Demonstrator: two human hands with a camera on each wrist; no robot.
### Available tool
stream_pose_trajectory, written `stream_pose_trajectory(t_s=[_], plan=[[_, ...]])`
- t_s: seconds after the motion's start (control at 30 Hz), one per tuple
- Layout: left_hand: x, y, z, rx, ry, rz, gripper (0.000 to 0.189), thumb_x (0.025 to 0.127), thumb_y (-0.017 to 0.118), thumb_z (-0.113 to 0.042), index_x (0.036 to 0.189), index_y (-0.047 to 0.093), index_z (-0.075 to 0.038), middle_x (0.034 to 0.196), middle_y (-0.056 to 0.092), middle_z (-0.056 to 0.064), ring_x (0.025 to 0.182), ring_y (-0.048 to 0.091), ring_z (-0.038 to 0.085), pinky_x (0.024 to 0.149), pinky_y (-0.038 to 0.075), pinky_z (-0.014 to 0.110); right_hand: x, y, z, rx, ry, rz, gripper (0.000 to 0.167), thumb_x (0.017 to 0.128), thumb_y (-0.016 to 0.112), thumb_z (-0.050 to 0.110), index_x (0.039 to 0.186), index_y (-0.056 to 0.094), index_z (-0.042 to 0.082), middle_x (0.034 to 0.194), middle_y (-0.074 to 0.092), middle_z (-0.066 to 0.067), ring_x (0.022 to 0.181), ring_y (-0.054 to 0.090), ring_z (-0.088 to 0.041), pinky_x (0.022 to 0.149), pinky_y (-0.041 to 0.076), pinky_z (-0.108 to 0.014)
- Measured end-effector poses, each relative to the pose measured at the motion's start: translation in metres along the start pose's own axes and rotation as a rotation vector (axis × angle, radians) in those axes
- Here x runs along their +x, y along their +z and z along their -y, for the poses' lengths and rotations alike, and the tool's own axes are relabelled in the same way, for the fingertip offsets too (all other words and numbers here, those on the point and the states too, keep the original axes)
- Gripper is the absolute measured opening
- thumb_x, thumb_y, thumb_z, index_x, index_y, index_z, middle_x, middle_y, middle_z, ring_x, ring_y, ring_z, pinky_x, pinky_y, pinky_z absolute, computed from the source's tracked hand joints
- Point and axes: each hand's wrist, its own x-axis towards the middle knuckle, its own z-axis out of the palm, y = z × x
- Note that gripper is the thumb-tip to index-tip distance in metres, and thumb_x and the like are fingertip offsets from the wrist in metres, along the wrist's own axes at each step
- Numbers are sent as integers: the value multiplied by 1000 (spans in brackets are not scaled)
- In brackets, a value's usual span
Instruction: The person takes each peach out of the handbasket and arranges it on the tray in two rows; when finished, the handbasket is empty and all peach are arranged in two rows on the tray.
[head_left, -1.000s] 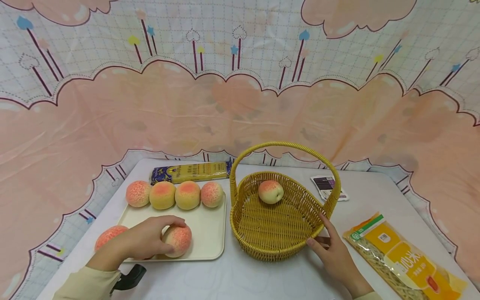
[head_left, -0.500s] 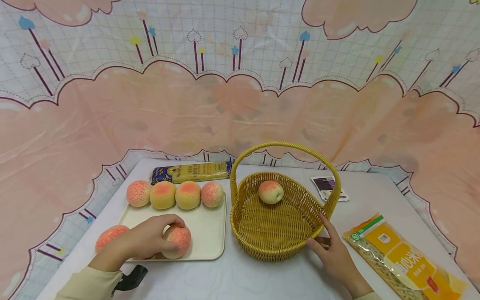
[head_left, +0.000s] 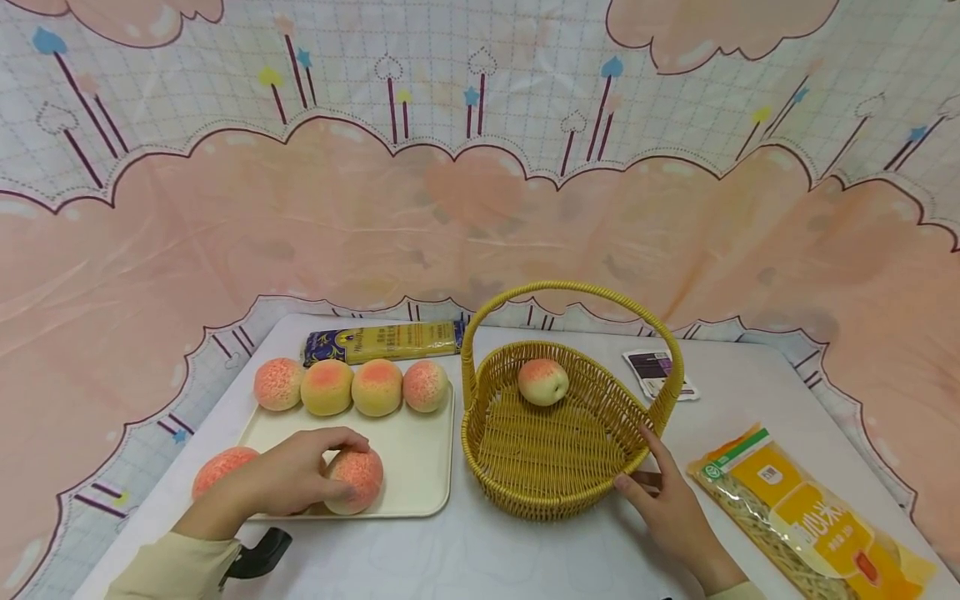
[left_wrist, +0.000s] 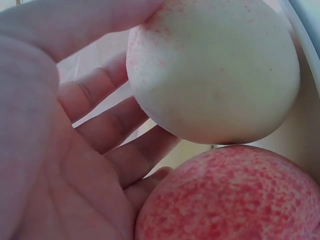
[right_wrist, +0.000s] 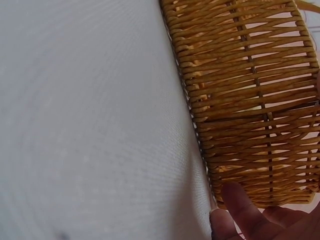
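Observation:
My left hand (head_left: pixel 288 477) holds a pink-speckled peach (head_left: pixel 357 481) at the front of the cream tray (head_left: pixel 420 492). In the left wrist view, the thumb lies on this pale peach (left_wrist: pixel 215 75), the fingers reach behind it, and a redder peach (left_wrist: pixel 235 200) sits right beside it. With thumb and fingers, my right hand (head_left: pixel 667 504) grips the right front side of a wicker basket (head_left: pixel 540 504). Close up, the right fingers (right_wrist: pixel 242 207) touch the woven wall (right_wrist: pixel 250 100). Inside the basket, toward the back, rests one peach (head_left: pixel 542 382).
Several peaches (head_left: pixel 326 387) line the tray's back edge, and another peach (head_left: pixel 223 469) sits at its front left, partly behind my left wrist. A noodle pack (head_left: pixel 397 342) lies behind the tray. To the basket's right are a small sachet (head_left: pixel 660 373) and an orange-yellow food bag (head_left: pixel 810 517).

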Motion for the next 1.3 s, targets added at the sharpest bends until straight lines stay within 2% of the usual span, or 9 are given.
stream_pose_trajectory(t_s=[0.13, 0.2, 0.33, 0.43, 0.6, 0.83, 1.1, 1.2, 1.3], plan=[[1, -1, -1, -7, 13, 6, 47, 80, 78, -19, 123, 62, -8, 122, 59, 13, 51, 46, 8, 56, 44, 26, 0, 0, 1, 1, 3, 0, 83, 101, 63, 27, 161, 9, 9, 156, 22, -34, 116, 58, -43, 82, 56, -46], [1, -1, -1, 7, 27, 3, 48, 80, 78, -19, 123, 61, -7, 121, 59, 12, 59, 50, 10, 60, 46, 27, 0, -1, 1, -1, 6, 1, 83, 101, 63, 27, 161, 9, 10, 156, 22, -34, 117, 57, -43, 82, 56, -46], [1, 0, -3, 53, 47, -18, 52, 79, 79, -22, 125, 60, -5, 121, 61, 6, 89, 56, 15, 81, 50, 33, 0, -1, 2, -2, 11, 4, 83, 101, 63, 28, 161, 9, 10, 156, 21, -34, 117, 57, -42, 82, 56, -46], [1, 1, -4, 73, 38, -27, 54, 78, 80, -24, 125, 61, -6, 120, 62, 2, 100, 53, 17, 90, 49, 40, 1, -1, 1, -3, 12, 5, 83, 100, 63, 28, 161, 9, 10, 156, 21, -34, 117, 57, -42, 83, 56, -47], [1, 2, -6, 83, 17, -30, 53, 77, 81, -24, 124, 62, -8, 119, 63, 1, 96, 53, 17, 89, 49, 40, 1, 0, 0, -6, 14, 2, 84, 100, 64, 28, 161, 9, 10, 157, 20, -33, 117, 57, -43, 83, 56, -47], [3, 2, -7, 109, -4, -44, 52, 79, 80, -27, 125, 63, -9, 120, 63, 1, 103, 54, 20, 96, 46, 50, 0, 0, 1, -5, 9, -3, 83, 100, 64, 27, 161, 10, 10, 156, 20, -34, 117, 57, -44, 80, 57, -46], [5, 4, -5, 94, -47, -50, 56, 79, 81, -25, 128, 61, -7, 122, 63, 3, 104, 54, 21, 98, 44, 53, 0, 0, 1, -3, 2, -6, 83, 100, 64, 27, 161, 10, 10, 156, 21, -35, 117, 57, -45, 79, 57, -46], [4, 4, -5, 96, -50, -46, 56, 77, 81, -23, 127, 62, -7, 120, 63, 2, 101, 54, 21, 95, 46, 49, 0, 0, 0, -4, -1, -7, 82, 100, 63, 26, 161, 10, 10, 156, 22, -35, 116, 57, -44, 80, 57, -47], [3, 3, -5, 78, -47, -26, 56, 76, 80, -20, 127, 61, -7, 118, 62, 3, 90, 56, 19, 83, 49, 38, 0, 0, 0, -3, -1, -6, 82, 100, 63, 26, 161, 10, 10, 156, 22, -34, 116, 57, -43, 82, 56, -48]])
